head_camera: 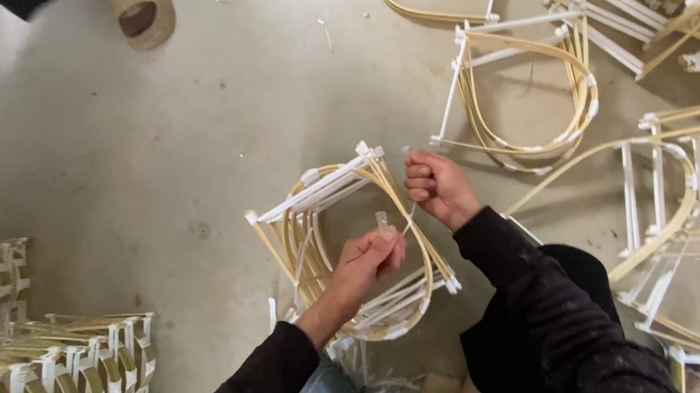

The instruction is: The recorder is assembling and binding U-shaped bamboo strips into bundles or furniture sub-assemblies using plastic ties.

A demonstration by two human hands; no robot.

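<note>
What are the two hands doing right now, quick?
Left hand: closed, pinching a thin white strip at the bamboo frame.
Right hand: closed in a fist, gripping the strip's other end.

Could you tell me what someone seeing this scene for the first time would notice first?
At the centre, the left hand and right hand work a thin white strip on a bamboo-and-white frame held over the concrete floor. A neat stack of finished frames fills the lower left, while loose curved frames sprawl across the top right and right edge.
</note>
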